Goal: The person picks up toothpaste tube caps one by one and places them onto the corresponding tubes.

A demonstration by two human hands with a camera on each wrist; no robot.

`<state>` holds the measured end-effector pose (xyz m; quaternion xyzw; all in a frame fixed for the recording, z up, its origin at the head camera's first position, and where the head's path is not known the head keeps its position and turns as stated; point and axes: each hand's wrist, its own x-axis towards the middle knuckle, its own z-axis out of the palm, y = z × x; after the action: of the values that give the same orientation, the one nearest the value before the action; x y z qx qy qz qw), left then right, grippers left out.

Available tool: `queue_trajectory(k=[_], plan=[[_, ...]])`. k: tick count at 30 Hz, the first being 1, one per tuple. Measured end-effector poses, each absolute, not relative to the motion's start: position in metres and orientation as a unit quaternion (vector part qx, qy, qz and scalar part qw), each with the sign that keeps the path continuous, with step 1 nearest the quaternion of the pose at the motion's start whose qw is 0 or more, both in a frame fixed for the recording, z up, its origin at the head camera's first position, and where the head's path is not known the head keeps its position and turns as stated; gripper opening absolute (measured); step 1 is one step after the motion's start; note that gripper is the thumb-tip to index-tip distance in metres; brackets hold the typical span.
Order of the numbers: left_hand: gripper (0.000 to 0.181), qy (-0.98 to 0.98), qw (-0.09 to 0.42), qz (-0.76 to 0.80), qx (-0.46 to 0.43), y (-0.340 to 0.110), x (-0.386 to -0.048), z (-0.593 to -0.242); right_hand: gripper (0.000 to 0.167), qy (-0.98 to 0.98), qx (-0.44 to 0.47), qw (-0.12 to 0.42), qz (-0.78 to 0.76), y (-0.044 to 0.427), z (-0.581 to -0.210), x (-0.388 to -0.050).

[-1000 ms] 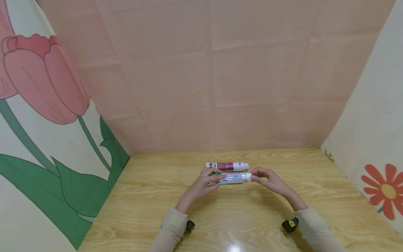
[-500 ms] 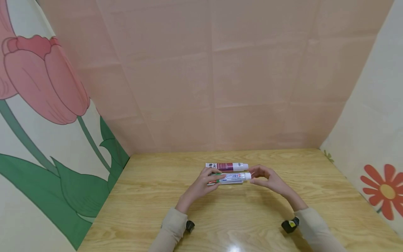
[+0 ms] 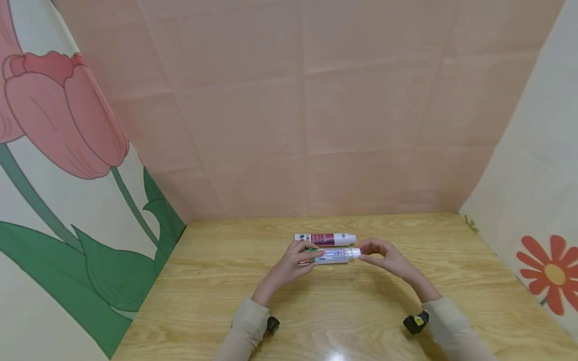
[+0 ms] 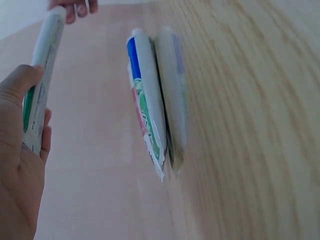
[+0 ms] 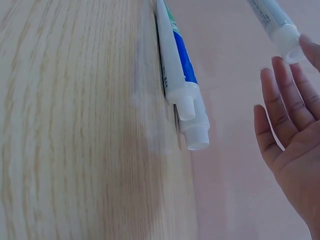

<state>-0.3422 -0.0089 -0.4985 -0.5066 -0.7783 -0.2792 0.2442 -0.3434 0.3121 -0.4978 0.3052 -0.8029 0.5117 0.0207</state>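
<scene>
My left hand (image 3: 292,260) grips a toothpaste tube (image 3: 333,254) with a white, green and red print. The tube lies level above the table, its white cap (image 5: 288,44) to the right. Thumb and fingertips of my right hand (image 3: 386,256) pinch that cap; the other fingers spread loosely in the right wrist view. Below, a toothpaste tube with blue and green print (image 4: 148,100) rests on the table, mostly hidden by the held tube in the head view. Just behind it lies a purple-and-white toothpaste tube (image 3: 324,239), also cap to the right.
The wooden table (image 3: 316,311) carries the two lying tubes near its far side. A pink cloth backdrop (image 3: 307,125) rises behind it, with flower-printed cloths at left and right. Black cameras (image 3: 415,322) sit on both wrists.
My right fingers loosened at the cap half a second ago and now close on it again. The held tube has turned slightly about its length. My left hand keeps its place.
</scene>
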Motion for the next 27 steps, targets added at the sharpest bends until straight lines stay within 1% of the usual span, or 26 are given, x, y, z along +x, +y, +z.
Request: queue_trajectory(k=[6,18,25,27], plan=[[0.04,-0.784,0.234,-0.28,-0.502,-0.009,-0.34,-0.498,0.016,-0.813,0.292,0.013,0.504,0.313,-0.501,-0.344],[0.037,-0.784,0.23,-0.284,-0.502,-0.009,-0.339,-0.499,0.015,-0.82,0.283,0.011,0.497,0.313,-0.502,-0.345],[0.037,-0.784,0.229,-0.286,-0.502,-0.008,-0.339,-0.5,0.016,-0.836,0.277,0.012,0.474,0.301,-0.473,-0.325],[0.037,-0.784,0.226,-0.288,-0.501,-0.008,-0.339,-0.501,0.018,-0.838,0.282,0.016,0.467,0.301,-0.473,-0.325]])
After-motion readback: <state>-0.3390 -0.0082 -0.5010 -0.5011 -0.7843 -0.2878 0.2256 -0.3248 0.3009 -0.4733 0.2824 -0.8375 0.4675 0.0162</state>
